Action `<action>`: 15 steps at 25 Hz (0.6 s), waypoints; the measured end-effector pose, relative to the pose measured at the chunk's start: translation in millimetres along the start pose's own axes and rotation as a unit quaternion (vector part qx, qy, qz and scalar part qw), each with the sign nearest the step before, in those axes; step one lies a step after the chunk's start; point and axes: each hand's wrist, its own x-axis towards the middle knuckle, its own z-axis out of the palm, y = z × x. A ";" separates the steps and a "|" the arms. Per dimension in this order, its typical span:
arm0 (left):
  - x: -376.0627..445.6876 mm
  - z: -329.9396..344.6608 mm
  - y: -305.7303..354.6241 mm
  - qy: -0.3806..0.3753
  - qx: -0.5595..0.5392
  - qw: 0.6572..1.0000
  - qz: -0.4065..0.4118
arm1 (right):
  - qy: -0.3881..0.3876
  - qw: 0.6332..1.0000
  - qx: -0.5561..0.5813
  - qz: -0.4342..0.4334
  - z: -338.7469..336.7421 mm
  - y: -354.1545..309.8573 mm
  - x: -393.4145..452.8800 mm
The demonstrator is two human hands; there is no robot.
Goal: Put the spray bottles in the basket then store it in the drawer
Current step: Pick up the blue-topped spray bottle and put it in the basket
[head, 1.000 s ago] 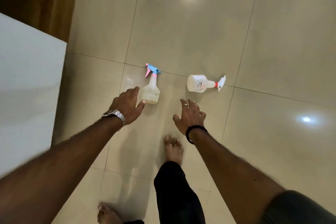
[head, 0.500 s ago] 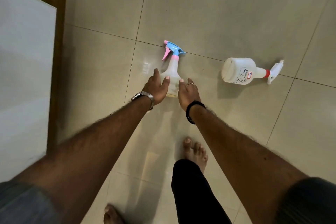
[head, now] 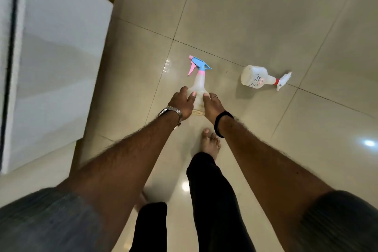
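A translucent spray bottle with a blue and pink trigger head (head: 199, 82) lies on the tiled floor. My left hand (head: 182, 102) wraps its left side and my right hand (head: 212, 105) presses its right side, so both hands grip the bottle's body. A second spray bottle, white with a red collar and white nozzle (head: 257, 77), lies on its side on the floor to the right, apart from my hands. No basket or drawer is in view.
A white cabinet or counter (head: 55, 71) stands at the left, with a brown wooden strip behind it. My bare foot (head: 210, 143) stands just below my hands. Glossy beige floor tiles (head: 266, 16) stretch ahead and to the right.
Both hands have reached forward and come together on the blue and pink spray bottle. One second ago they were open and short of it. The white bottle has not moved on the floor.
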 end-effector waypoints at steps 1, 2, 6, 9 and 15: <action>-28.0 -13.3 10.2 0.003 -0.012 1.000 -0.005 | -0.007 1.000 0.008 0.002 -1.0 -14.9 -29.6; -58.1 -27.9 19.4 0.008 -0.025 1.000 -0.005 | -0.017 1.000 0.016 0.004 -1.5 -30.5 -63.1; -162.1 -82.7 41.7 0.050 -0.064 0.996 0.044 | -0.025 1.000 0.008 -0.012 1.8 -75.2 -166.3; -219.5 -120.3 44.4 0.108 -0.085 0.979 0.151 | 0.002 0.993 -0.040 -0.111 15.6 -106.6 -226.8; -259.5 -158.4 -6.1 0.245 -0.155 0.920 0.264 | 0.039 0.945 -0.104 -0.307 81.2 -124.1 -273.4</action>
